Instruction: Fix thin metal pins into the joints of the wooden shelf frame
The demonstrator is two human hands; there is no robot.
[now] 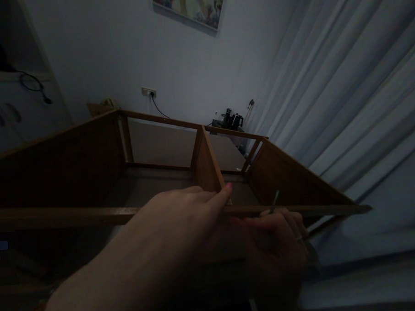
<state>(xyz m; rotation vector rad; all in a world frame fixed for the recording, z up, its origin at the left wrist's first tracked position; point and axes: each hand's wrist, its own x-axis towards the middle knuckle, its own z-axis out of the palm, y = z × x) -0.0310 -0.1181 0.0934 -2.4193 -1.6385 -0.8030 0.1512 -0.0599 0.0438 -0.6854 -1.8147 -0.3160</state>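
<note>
A wooden furniture frame [76, 217] stretches across the view, with a panel at each end and a middle divider [210, 162]. My left hand [185, 211] is wrapped over its near rail where the divider meets it, thumb against the divider's end. The left fingers go down behind the hand and are mostly hidden. Just to the right, my right hand [278, 237] is closed in a pinch at the outer side of that rail. A thin metal rod [274, 201], which looks like a hex key, sticks up from the right fingers. Its other end is hidden in dim light.
White curtains [359, 89] hang close along the right side. Beyond the frame, a black kettle [236, 121] stands near the wall, and a cord runs from a wall socket [149, 92]. A white cabinet [16, 109] with a loose cable stands at left.
</note>
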